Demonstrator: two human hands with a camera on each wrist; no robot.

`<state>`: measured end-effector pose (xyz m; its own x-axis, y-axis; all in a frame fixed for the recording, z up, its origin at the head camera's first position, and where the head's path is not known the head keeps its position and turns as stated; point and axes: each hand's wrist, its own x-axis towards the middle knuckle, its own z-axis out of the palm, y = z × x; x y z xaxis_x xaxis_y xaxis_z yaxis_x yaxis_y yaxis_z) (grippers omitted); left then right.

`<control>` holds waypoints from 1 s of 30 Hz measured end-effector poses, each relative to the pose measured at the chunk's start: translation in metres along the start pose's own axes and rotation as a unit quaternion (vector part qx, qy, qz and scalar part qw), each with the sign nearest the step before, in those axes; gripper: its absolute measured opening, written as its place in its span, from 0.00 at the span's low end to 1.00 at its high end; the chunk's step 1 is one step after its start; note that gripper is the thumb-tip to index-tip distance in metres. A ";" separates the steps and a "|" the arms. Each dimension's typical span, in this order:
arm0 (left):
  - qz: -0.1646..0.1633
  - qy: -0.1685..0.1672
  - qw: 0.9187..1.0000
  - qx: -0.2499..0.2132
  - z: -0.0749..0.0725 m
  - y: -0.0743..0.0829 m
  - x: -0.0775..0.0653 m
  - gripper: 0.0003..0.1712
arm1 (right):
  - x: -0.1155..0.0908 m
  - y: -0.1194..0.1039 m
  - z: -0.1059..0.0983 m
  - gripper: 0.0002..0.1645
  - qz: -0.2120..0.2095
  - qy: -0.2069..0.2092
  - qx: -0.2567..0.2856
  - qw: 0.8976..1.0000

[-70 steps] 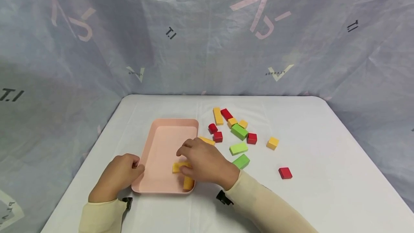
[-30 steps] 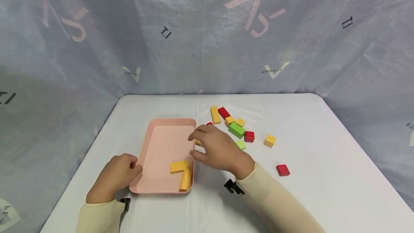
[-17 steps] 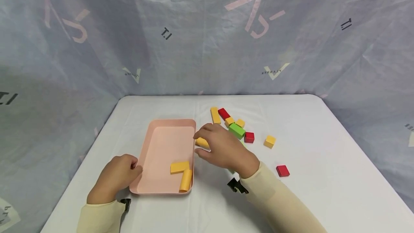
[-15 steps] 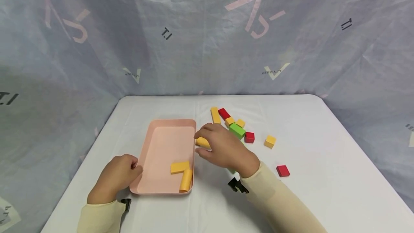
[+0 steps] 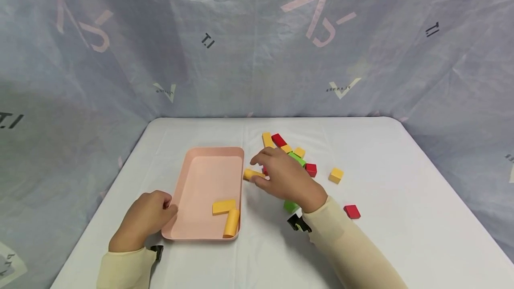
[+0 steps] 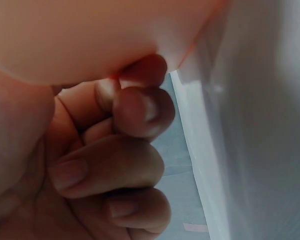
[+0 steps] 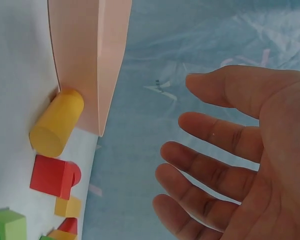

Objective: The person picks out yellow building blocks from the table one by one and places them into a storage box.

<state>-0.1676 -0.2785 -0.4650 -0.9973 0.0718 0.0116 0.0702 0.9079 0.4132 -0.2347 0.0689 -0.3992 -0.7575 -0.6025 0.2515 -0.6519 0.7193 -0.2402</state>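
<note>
A pink tray (image 5: 201,177) lies on the white table (image 5: 401,200). Inside it at the near right are a flat yellow block (image 5: 224,206) and a yellow cylinder (image 5: 231,223). My left hand (image 5: 146,217) grips the tray's near left corner, thumb on the rim. The left wrist view shows its curled fingers (image 6: 115,165) against the tray (image 6: 90,35). My right hand (image 5: 260,171) hovers just right of the tray, by another yellow cylinder (image 5: 250,174). In the right wrist view that hand (image 7: 225,165) is open and spread, and the cylinder (image 7: 57,122) lies free against the tray wall (image 7: 110,60).
Loose red, yellow and green blocks are scattered right of the tray, among them a yellow cube (image 5: 336,175), a red square (image 5: 352,211) and a green block (image 5: 291,205) under my wrist. A crinkled grey sheet (image 5: 257,48) closes off the back and sides.
My right hand left the flat yellow block in the tray, then moved out over the right rim toward the loose cylinder. The left hand and tray stayed put.
</note>
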 end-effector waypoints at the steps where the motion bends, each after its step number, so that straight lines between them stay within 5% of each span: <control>1: 0.000 0.000 1.000 0.000 0.000 0.000 0.000 0.22 | 0.000 0.002 0.001 0.23 0.001 -0.001 0.000 1.000; 30: -0.011 -0.004 1.000 -0.013 0.001 -0.001 0.000 0.21 | 0.008 0.016 0.022 0.25 0.049 -0.036 0.007 0.998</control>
<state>-0.1676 -0.2789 -0.4657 -0.9984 0.0555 -0.0048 0.0478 0.8984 0.4365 -0.2515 0.0681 -0.4216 -0.8182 -0.5530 0.1573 -0.5742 0.7719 -0.2731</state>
